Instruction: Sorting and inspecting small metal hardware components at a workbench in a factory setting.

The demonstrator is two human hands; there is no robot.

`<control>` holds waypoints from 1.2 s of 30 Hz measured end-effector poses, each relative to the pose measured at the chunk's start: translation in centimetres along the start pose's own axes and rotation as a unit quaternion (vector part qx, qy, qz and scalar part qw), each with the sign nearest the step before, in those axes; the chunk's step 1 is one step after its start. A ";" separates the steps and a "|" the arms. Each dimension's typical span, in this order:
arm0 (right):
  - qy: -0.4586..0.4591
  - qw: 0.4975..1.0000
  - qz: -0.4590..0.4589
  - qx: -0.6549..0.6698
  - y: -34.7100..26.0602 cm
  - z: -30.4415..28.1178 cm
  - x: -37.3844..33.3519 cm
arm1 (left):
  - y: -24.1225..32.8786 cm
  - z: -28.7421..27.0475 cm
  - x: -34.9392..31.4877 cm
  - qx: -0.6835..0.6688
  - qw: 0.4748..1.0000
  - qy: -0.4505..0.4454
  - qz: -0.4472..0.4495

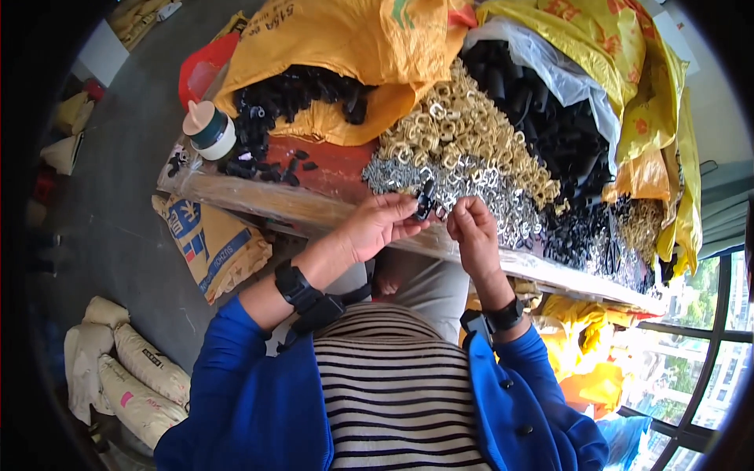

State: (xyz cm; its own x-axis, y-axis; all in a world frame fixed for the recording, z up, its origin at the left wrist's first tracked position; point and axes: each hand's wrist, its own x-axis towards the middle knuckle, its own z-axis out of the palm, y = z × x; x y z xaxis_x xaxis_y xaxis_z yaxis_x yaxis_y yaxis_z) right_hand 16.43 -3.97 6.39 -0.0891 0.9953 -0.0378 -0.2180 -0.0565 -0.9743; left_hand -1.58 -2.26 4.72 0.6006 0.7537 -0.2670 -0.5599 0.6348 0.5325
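Over the table's near edge, my left hand pinches a small black plastic piece between thumb and fingers. Close beside it on the right, my right hand is closed, thumb against forefinger; whatever sits in that pinch is too small to make out. Just beyond both hands lies a heap of small silver metal parts. Behind it rises a pile of brass-coloured ring-shaped pieces. Black tube-like parts fill the area to the right of the brass pile.
An orange woven sack spills black pieces at the back left. A cup with a dark green band stands at the table's left end. Yellow sacks rise at the right. A paper sack and stuffed bags lie on the floor.
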 end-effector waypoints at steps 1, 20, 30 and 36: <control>-0.008 1.000 0.002 0.013 0.0 0.0 0.1 | 0.1 0.1 -0.1 0.005 1.000 -0.003 0.000; -0.060 0.992 -0.035 -0.109 0.3 1.5 -1.4 | -0.8 -0.2 -1.5 0.001 0.999 0.003 -0.038; -0.049 0.907 -0.214 -0.358 -0.9 1.3 -0.4 | -0.2 1.1 -0.3 0.007 0.999 0.023 -0.034; -0.042 0.855 -0.270 -0.440 1.0 0.9 -0.8 | -1.8 -1.0 -0.2 0.024 0.996 0.068 -0.052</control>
State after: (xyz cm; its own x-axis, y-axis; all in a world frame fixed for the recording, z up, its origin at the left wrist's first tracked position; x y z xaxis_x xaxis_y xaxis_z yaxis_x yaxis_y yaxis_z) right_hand 15.36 -4.88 5.63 -0.2838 0.8465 0.4503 0.5638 0.5272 -0.6357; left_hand -1.25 -3.36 3.05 0.5700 0.7020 -0.4270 -0.4682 0.7046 0.5333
